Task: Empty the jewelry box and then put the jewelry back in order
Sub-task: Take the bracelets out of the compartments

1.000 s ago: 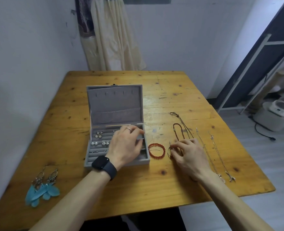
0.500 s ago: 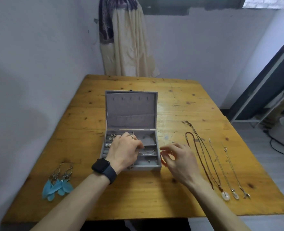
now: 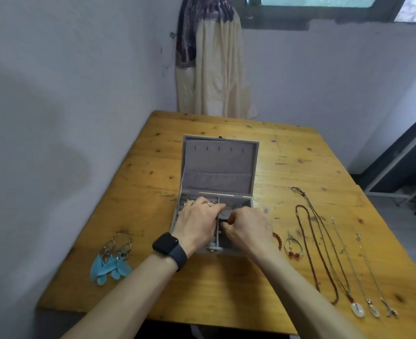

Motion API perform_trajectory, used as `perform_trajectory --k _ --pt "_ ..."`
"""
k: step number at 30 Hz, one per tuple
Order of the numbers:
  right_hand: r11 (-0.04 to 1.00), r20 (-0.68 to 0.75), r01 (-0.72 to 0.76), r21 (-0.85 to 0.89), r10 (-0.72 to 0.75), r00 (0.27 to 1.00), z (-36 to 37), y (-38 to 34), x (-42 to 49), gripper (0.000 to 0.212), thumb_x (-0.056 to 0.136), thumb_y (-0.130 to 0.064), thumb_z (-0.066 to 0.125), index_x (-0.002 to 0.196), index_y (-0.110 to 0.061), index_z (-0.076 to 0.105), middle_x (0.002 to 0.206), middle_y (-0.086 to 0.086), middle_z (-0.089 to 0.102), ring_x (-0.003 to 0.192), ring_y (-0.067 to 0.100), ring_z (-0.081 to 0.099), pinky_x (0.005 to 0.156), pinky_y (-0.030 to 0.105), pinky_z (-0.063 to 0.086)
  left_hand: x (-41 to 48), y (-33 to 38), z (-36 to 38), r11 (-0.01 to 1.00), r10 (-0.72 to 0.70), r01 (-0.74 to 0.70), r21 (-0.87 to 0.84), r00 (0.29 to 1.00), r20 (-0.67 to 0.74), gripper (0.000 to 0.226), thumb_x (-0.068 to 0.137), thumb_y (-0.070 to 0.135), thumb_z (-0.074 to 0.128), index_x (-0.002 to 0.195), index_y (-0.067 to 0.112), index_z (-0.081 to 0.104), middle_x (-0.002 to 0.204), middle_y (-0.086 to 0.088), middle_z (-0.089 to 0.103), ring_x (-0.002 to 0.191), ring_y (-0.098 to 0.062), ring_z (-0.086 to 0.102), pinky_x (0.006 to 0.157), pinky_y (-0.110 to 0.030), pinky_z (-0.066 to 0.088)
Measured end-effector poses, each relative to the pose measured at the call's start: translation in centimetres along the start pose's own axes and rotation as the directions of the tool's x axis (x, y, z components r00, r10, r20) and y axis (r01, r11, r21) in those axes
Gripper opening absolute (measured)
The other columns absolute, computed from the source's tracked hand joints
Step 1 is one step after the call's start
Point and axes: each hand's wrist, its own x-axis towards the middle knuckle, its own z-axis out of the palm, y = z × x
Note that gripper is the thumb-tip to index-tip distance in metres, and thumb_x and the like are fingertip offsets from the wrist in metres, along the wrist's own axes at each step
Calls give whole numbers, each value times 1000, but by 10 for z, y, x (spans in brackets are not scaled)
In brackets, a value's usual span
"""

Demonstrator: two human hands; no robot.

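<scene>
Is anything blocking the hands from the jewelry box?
No. The lid is open and both the left hand and right hand are already inside the gray jewelry box, with nothing visible in the way.

Your forearms are bare, your left wrist carries a black smartwatch (image 3: 166, 243) with a square face and dark band, and your left hand (image 3: 197, 222) wears a thin ring (image 3: 208, 204).

Head-worn camera looks forward and down over the table (image 3: 202, 297)
</scene>
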Motion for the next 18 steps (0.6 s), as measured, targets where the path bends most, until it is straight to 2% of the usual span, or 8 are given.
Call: perform_trajectory --k 4,6,8,11,14,18 --pt "1000 54 -16 22 15 998 4 2 2 31 89 -45 58 79 -19 71 78 -4 67 74 18 64 70 37 59 -4 -5 4 1000 -10 10 -21 1000 -4 52 96 21 53 147 29 45 124 1 67 121 -22 51 100 -40 43" --pt "978 102 -22 209 0 995 1 12 -1 29 94 -45 57 83 -22 71 82 -6 68 75 13 64 71 34 57 -3 -5 4 1000 -11 11 -27 1000 -17 51 96 21 52 146 29 45 122 2 68 121 -21 52 101 -39 42" --pt "887 121 -66 458 11 993 -10 21 -7 23 97 -42 59 91 -24 71 83 -8 69 78 11 64 70 28 52 -3 -3 2 999 -14 12 -43 999 -35 50 96 21 52 144 29 48 122 2 68 121 -21 52 101 -39 42" --pt "682 145 -159 714 79 986 -35 28 -22 22 100 -39 56 96 -21 68 87 -2 69 82 11 65 68 24 50 -2 0 0 999 6 -8 -44 999 -52 43 93 21 53 136 28 54 120 4 68 119 -20 53 100 -38 41" --pt "506 171 -211 836 125 977 -57 29 -34 24 102 -35 52 99 -17 68 90 -1 68 78 4 61 64 18 48 2 3 -3 998 13 -15 -53 999 -50 35 92 27 54 126 30 58 115 7 68 116 -18 53 98 -36 41" --pt "370 166 -230 900 197 966 -71 38 -44 24 101 -37 53 99 -19 68 89 0 65 82 11 56 69 26 45 13 17 -11 992 111 -114 47 992 64 25 93 32 61 118 33 65 116 8 65 115 -17 50 97 -36 39"
